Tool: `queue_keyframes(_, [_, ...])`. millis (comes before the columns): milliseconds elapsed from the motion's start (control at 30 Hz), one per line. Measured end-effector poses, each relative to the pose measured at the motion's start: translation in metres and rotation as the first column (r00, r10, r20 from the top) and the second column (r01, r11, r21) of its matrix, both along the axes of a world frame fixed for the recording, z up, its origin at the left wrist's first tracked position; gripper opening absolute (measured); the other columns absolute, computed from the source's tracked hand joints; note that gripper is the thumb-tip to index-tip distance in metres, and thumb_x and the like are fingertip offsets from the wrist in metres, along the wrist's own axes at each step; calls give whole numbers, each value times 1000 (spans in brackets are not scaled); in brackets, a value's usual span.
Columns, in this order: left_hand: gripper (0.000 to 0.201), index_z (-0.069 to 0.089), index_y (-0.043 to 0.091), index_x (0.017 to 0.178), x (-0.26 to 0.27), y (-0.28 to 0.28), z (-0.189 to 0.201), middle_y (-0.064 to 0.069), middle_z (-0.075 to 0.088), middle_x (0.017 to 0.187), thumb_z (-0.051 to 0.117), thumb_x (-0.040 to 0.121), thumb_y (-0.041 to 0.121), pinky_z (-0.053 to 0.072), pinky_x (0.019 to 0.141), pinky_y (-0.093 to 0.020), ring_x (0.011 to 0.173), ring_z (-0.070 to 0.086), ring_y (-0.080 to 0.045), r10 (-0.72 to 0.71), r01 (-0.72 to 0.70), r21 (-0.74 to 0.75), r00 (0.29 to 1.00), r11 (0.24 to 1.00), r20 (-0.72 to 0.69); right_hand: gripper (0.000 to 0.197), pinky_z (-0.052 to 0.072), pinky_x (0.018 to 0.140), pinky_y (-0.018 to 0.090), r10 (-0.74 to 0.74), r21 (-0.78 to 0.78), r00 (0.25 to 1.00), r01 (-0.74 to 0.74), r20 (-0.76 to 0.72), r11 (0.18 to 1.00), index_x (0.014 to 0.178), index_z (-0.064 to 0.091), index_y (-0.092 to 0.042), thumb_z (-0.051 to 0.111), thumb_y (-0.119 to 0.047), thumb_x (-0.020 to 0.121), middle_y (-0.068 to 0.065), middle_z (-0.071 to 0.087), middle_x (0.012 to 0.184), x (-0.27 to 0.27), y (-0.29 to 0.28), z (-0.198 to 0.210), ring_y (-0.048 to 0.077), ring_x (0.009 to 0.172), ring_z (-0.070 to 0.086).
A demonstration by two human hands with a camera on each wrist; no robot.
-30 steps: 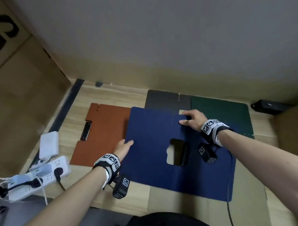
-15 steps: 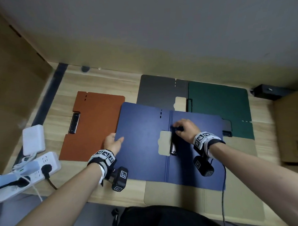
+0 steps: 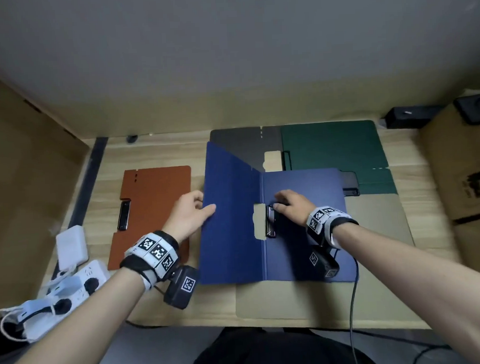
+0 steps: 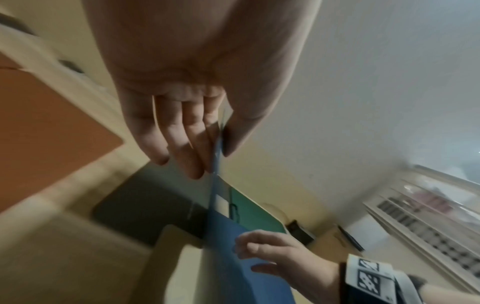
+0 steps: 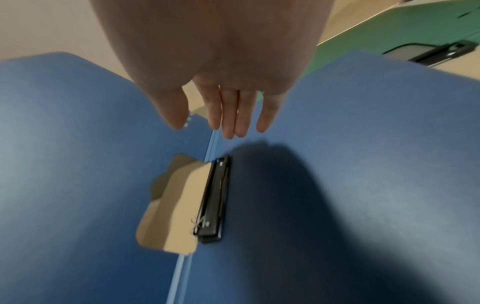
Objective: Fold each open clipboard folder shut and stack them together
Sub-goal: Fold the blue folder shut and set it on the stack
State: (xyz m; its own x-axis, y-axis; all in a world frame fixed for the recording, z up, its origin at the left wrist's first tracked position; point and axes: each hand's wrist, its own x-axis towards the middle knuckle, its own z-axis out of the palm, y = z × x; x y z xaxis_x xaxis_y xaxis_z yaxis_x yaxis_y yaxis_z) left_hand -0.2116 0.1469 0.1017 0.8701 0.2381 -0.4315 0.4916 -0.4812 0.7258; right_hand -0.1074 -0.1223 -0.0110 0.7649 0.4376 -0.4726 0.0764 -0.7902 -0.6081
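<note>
A blue clipboard folder (image 3: 305,250) lies open in front of me. Its left flap (image 3: 229,223) stands raised off the table. My left hand (image 3: 204,204) pinches that flap's outer edge (image 4: 217,148) between thumb and fingers. My right hand (image 3: 278,202) presses straight fingers (image 5: 233,123) on the right panel beside the spine, just past the black clip (image 5: 213,201). A shut orange folder (image 3: 152,213) lies to the left. Behind lies an open folder with a black half (image 3: 242,146) and a green half (image 3: 333,150).
A power strip (image 3: 72,282) and a white adapter (image 3: 71,247) sit at the left table edge. Cardboard boxes (image 3: 458,172) stand at the right, and a black box (image 3: 409,115) sits at the back right. A beige sheet (image 3: 373,231) lies under the blue folder. A cable (image 3: 351,300) hangs from my right wrist.
The blue folder came down flat on the table. My right hand slid to the clip by the spine, and my left hand has lifted the left flap upward.
</note>
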Motion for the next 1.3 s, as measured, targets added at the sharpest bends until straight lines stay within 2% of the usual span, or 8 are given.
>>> queue_keyframes(167, [32, 63, 17, 73, 19, -70, 32, 0, 71, 65, 55, 90, 43, 52, 75, -37, 67, 67, -18, -189, 191, -3, 975, 982, 121, 16, 51, 95, 42, -273, 282, 962, 268, -22, 921, 98, 68, -20, 55, -30, 94, -3, 74, 91, 6, -46, 27, 21, 96, 69])
queue_keyframes(267, [34, 66, 19, 73, 33, -109, 32, 4, 72, 65, 49, 91, 42, 54, 76, -41, 69, 69, -20, -270, 272, 8, 950, 962, 155, 30, 53, 79, 40, -381, 401, 920, 383, -90, 832, 87, 69, -15, 51, -37, 92, -4, 68, 64, 7, -68, 50, 23, 79, 71])
queue_keyframes(367, [26, 69, 23, 75, 50, -139, 20, 10, 73, 70, 51, 88, 35, 56, 81, -41, 74, 69, -13, -318, 319, 15, 938, 947, 139, 47, 44, 64, 27, -440, 444, 882, 467, -171, 764, 94, 70, 1, 42, -36, 101, 16, 73, 80, 6, -85, 69, 22, 68, 64])
queue_keyframes(567, [21, 67, 27, 75, 69, -166, -24, 12, 74, 73, 52, 88, 28, 57, 80, -39, 77, 69, -14, -373, 373, 46, 928, 927, -12, 70, 51, 73, 40, -537, 342, 830, 555, -154, 759, 75, 60, 1, 43, -66, 85, 17, 65, 71, 8, -117, 48, 21, 65, 57])
queue_keyframes(733, [13, 64, 24, 90, 57, -158, -64, 2, 71, 94, 51, 90, 23, 54, 83, -34, 90, 67, -23, -312, 337, 127, 933, 933, -178, 26, 51, 81, 40, -550, 235, 830, 555, -91, 798, 86, 63, -24, 56, -49, 81, -2, 68, 86, -2, -139, 21, 18, 79, 62])
queue_keyframes(867, [30, 55, 12, 117, 29, -144, -101, -9, 65, 112, 56, 88, 19, 47, 87, -33, 105, 61, -30, -187, 257, 205, 933, 945, -306, 21, 50, 94, 37, -532, 108, 841, 540, -95, 835, 103, 67, -20, 61, -24, 84, 1, 72, 105, -8, -146, -6, 21, 97, 66])
queue_keyframes(1033, [39, 53, 9, 123, -3, -146, -132, -10, 65, 112, 62, 85, 14, 48, 94, -35, 107, 61, -29, -15, 57, 120, 947, 991, -321, 36, 48, 100, 44, -583, 52, 808, 588, -82, 807, 115, 62, -9, 65, -16, 80, 10, 69, 114, -17, -141, -31, 28, 106, 64])
queue_keyframes(1300, [8, 63, 9, 82, -2, -139, -136, -6, 61, 77, 67, 83, 17, 49, 65, -30, 70, 57, -20, 306, -415, -172, 844, 894, -441, 23, 51, 91, 32, -691, 27, 713, 698, -120, 716, 102, 65, -14, 72, -20, 80, 3, 71, 97, -8, -135, -42, 21, 91, 66])
